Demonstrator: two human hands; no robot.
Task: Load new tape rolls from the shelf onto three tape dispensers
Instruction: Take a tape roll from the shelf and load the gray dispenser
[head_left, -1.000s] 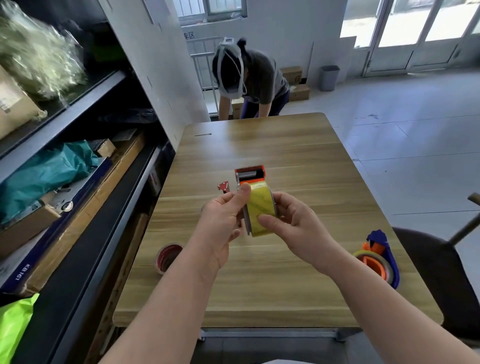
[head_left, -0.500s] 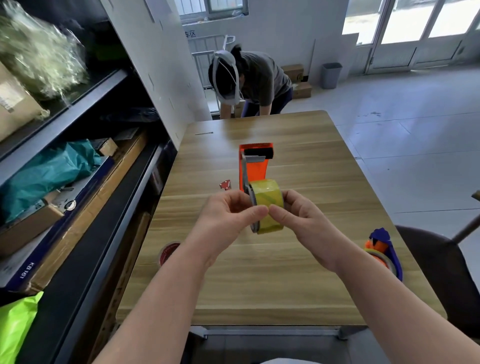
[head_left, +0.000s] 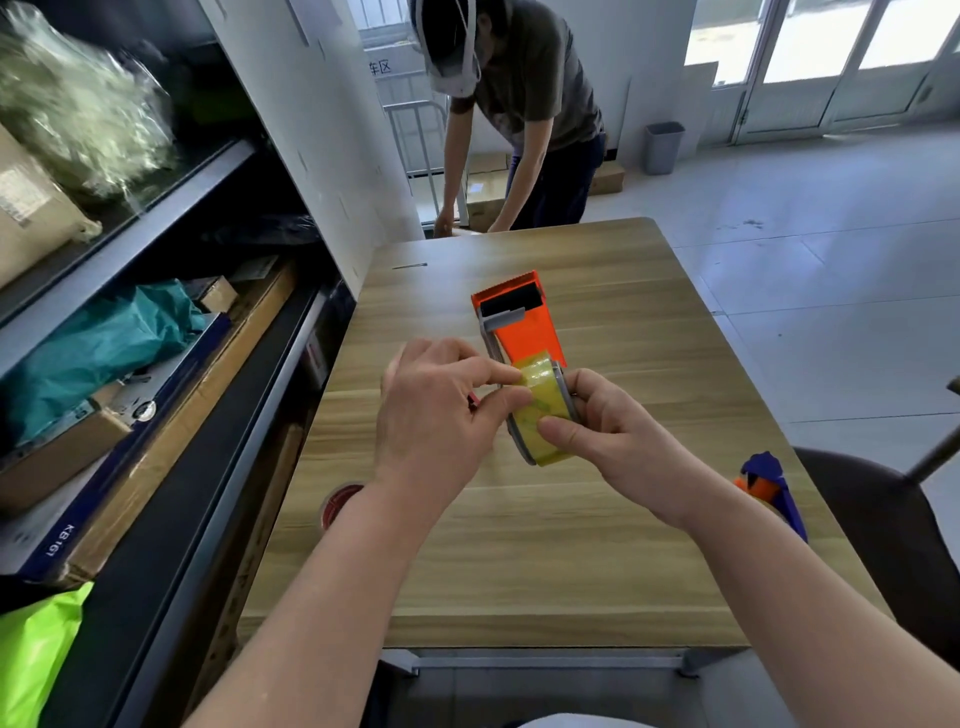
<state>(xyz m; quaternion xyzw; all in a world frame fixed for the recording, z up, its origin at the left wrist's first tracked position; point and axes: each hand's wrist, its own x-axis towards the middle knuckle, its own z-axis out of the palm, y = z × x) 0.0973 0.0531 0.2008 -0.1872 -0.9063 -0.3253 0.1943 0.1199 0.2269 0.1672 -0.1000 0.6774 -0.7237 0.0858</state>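
Head view, centre: left hand (head_left: 436, 410) pinches the yellow tape roll (head_left: 543, 415), right hand (head_left: 608, 434) grips it, hiding the lower part of the orange dispenser (head_left: 524, 327).

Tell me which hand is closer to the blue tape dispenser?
Right. The right hand, gripping the yellow tape roll, is left of the blue tape dispenser; the left hand pinches the roll farther left.

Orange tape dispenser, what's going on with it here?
A person holds the orange dispenser over the table, with a yellow tape roll mounted on it. The right hand grips the roll, while fingers of the left hand pinch at the tape on top. A blue dispenser lies at the table's right edge.
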